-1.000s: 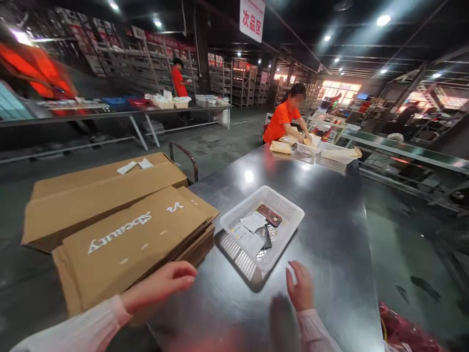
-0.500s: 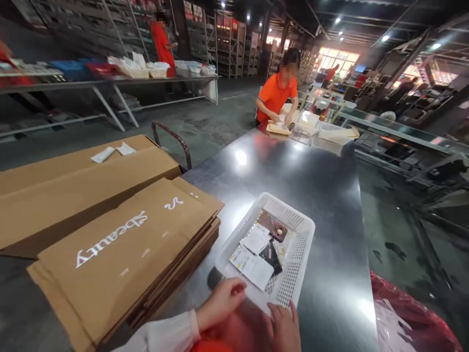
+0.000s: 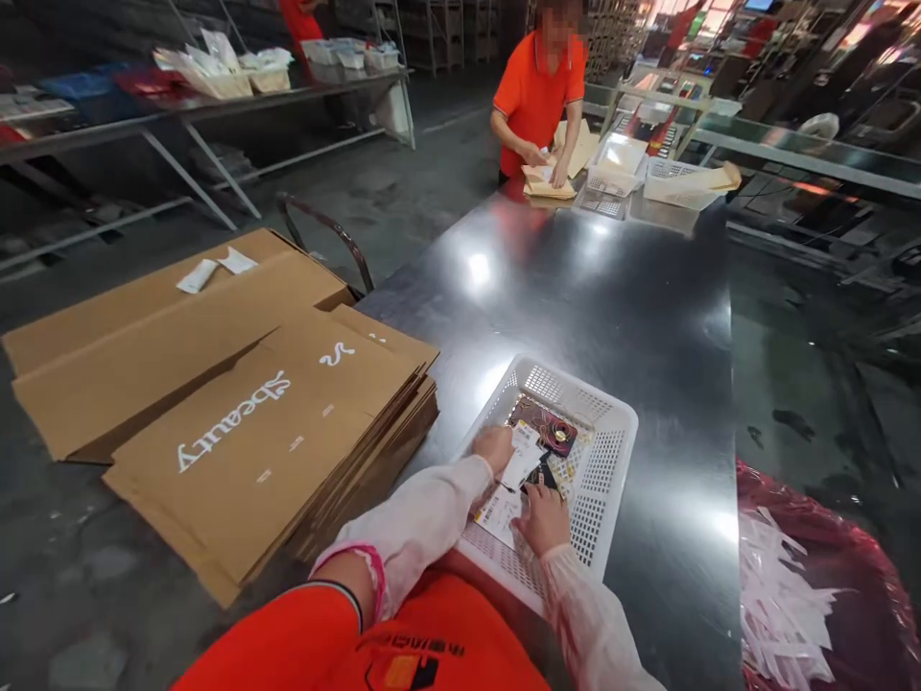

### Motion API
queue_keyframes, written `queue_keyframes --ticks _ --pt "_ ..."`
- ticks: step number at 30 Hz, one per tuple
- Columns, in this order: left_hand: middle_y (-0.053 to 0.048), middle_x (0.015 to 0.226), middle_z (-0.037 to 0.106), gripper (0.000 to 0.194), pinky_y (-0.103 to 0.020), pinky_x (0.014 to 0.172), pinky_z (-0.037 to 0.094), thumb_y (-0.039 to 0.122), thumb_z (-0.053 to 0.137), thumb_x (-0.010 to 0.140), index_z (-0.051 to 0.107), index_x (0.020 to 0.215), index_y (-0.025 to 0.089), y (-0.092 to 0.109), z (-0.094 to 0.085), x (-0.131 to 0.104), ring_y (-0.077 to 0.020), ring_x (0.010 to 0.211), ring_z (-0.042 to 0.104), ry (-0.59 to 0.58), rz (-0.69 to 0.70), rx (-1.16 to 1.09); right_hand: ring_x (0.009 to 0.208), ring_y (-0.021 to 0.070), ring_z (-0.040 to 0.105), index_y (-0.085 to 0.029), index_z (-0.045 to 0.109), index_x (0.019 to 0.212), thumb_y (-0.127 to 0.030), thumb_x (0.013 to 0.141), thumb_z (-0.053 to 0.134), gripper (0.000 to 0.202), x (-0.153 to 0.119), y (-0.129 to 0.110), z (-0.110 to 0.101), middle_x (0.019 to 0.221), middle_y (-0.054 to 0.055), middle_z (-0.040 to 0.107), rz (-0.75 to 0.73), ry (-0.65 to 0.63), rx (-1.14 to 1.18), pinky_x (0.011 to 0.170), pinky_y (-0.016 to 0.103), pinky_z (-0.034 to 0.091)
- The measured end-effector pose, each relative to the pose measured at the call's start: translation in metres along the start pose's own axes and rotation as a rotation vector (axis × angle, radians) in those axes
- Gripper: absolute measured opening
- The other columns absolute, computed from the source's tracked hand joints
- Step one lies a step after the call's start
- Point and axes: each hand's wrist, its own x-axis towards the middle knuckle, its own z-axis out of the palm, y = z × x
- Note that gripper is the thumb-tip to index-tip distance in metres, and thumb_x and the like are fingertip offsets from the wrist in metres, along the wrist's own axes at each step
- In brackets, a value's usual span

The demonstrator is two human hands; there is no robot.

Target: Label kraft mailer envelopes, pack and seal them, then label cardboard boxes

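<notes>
A white perforated plastic basket [image 3: 611, 461] stands on the metal table in front of me, holding several flat items. At its far end lies a dark patterned packet [image 3: 543, 425] with a round gold detail. My left hand [image 3: 493, 449] reaches in over the left rim, fingers curled at the edge of a white printed slip [image 3: 524, 459]. Lower down, my right hand [image 3: 543, 520] is inside the basket, fingers bent and slightly apart, touching near a black packet [image 3: 541, 474]. Beside it lies a second white slip [image 3: 498, 513], partly covered by my hand.
Stacked brown cardboard [image 3: 245, 422] lies left of the table [image 3: 648, 307], with a large carton [image 3: 173, 307] behind it. A co-worker in orange [image 3: 539, 96] handles paper at the far end near white baskets [image 3: 617, 163]. A red-lined bin [image 3: 863, 595] with paper strips stands at right.
Both my hands have moved forward from the basket's near edge into it, onto the slips and packets. The view has tilted further down.
</notes>
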Motion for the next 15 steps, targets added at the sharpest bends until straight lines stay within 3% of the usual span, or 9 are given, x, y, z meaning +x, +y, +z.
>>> queue_keyframes --ticks 3,6,11,15 --pt "-0.014 0.082 0.070 0.015 -0.035 0.091 0.040 0.009 0.070 0.070 0.066 0.058 0.016 0.001 -0.022 -0.006 -0.0307 0.102 0.061 0.026 0.057 0.016 0.116 0.0335 0.056 -0.021 0.062 0.119 -0.028 0.066 0.082 0.056 0.011 -0.009 0.005 0.126 0.016 0.061 -0.012 -0.019 -0.029 0.091 0.045 0.045" --pt "-0.009 0.084 0.071 0.010 -0.031 0.087 0.040 0.015 0.068 0.074 0.070 0.064 0.017 0.000 -0.041 -0.016 -0.0255 0.095 0.060 0.058 0.097 -0.033 0.112 0.0330 0.058 -0.019 0.065 0.111 -0.023 0.068 0.080 0.046 0.013 -0.009 0.006 0.116 0.016 0.064 -0.036 -0.028 -0.019 0.089 0.044 0.045" --pt "-0.002 0.073 0.069 0.012 -0.025 0.074 0.043 0.025 0.065 0.078 0.071 0.075 0.015 -0.008 -0.062 -0.021 -0.0179 0.078 0.057 0.078 0.065 -0.241 0.098 0.0266 0.063 -0.022 0.070 0.097 -0.017 0.081 0.062 0.018 0.015 -0.001 0.007 0.102 0.011 0.067 -0.067 -0.051 0.024 0.076 0.034 0.045" --pt "-0.004 0.074 0.069 0.023 -0.026 0.068 0.047 0.033 0.063 0.080 0.069 0.087 0.011 -0.016 -0.075 -0.022 -0.0167 0.072 0.061 0.073 -0.013 -0.493 0.096 0.0228 0.064 -0.021 0.073 0.095 -0.011 0.081 0.059 0.022 0.019 0.009 0.010 0.101 0.010 0.069 -0.039 -0.042 0.100 0.077 0.030 0.045"
